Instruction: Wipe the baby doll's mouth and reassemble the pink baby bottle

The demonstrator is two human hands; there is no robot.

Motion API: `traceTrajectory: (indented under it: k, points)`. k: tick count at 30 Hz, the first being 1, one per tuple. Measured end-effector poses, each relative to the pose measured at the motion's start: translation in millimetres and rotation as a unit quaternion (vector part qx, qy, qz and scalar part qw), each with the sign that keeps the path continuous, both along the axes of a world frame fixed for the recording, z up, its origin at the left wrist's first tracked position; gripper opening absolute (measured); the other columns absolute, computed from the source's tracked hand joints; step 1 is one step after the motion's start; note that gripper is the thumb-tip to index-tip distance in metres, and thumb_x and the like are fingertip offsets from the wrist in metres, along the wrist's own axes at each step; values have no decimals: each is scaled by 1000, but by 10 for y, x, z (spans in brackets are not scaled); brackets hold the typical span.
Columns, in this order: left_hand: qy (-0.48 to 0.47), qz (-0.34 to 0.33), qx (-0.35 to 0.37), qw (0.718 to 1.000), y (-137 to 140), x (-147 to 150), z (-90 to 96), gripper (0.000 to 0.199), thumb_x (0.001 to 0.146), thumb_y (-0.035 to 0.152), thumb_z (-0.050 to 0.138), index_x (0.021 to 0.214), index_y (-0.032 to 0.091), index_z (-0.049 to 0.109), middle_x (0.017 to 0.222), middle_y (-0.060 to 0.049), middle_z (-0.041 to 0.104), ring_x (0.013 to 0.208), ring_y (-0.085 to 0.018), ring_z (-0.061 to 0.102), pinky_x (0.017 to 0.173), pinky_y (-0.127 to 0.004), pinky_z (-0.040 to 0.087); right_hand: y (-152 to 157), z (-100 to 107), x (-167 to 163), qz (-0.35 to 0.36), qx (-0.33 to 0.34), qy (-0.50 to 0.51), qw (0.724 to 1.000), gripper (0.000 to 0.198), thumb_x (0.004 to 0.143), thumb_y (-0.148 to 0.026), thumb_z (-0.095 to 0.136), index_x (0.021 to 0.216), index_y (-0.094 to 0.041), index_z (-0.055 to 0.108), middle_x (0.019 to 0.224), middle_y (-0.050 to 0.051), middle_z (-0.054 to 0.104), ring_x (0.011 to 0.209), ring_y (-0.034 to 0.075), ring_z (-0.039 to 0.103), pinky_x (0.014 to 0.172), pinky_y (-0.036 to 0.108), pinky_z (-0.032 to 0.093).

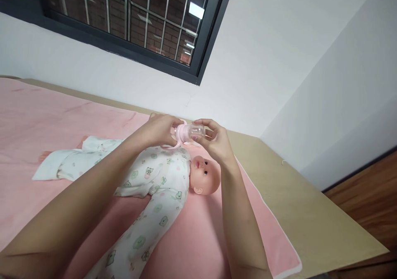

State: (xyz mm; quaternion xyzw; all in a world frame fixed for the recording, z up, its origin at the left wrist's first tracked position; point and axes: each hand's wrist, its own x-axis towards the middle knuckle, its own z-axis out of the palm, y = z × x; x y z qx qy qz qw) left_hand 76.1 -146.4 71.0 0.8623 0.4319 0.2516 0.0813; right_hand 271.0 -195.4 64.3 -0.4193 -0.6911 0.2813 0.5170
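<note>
A baby bottle [182, 133] with a pink collar and pink handles is held sideways above the doll's chest and head. My left hand [161, 129] is closed round its body and handle end, hiding much of the body. The clear cap [197, 131] points right, and the thumb and fingers of my right hand [215, 140] pinch it. Whether the cap sits tight on the collar I cannot tell. Below my hands lies a baby doll [167, 173] on its back, bald head to the right, in white clothes printed with green bears.
A pink blanket [192, 229] with a white edge lies under the doll on a pale wooden table [279, 180]. White walls [294, 31] meet in a corner behind it. A dark-framed window [198, 70] with bars is at the upper left. Brown wood [369, 188] shows at the right.
</note>
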Motion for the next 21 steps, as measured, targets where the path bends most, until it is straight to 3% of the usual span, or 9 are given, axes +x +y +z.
traceTrajectory:
  k: [5,9,12,15,17,21]
  points:
    - [22,30,-16,999,47,-13,-1,37,57,25,59,92,25,74,59,4,65,65,-21,61,75,-33,37,39,-25,7,-31,33,-7,999,43,73,-40,80,108,-22,64,118,7,69,96,19,67,81,35,59]
    - [37,78,-14,996,144,-57,-11,45,56,27,59,99,25,73,74,0,73,80,-27,66,79,-34,38,163,-19,262,-73,80,11,994,45,78,-44,75,117,-24,64,128,8,66,107,21,66,93,39,56]
    - [30,106,-19,994,216,-121,-10,50,56,29,58,104,25,72,87,-1,75,87,-29,66,78,-33,39,406,-148,649,-155,91,9,984,50,80,-40,71,126,-24,63,132,9,63,115,23,63,102,45,51]
    - [11,127,-30,991,266,-192,-9,53,57,31,57,108,24,70,96,-2,75,89,-29,67,71,-30,41,676,-506,1080,-280,55,-32,958,54,76,-25,66,130,-21,65,139,11,58,127,27,56,111,48,43]
    - [0,141,-34,989,281,-232,-10,54,56,31,57,108,24,70,100,-3,74,91,-29,66,67,-29,41,794,-834,1309,-354,-22,-68,933,60,73,-16,62,132,-17,64,136,14,61,127,30,56,112,49,42]
    - [-26,147,-12,989,282,-287,-10,50,58,33,59,106,24,71,105,-4,73,92,-29,66,67,-30,42,866,-1435,1564,-415,-105,-113,897,69,72,-11,56,141,-15,58,136,16,60,124,30,59,111,46,43]
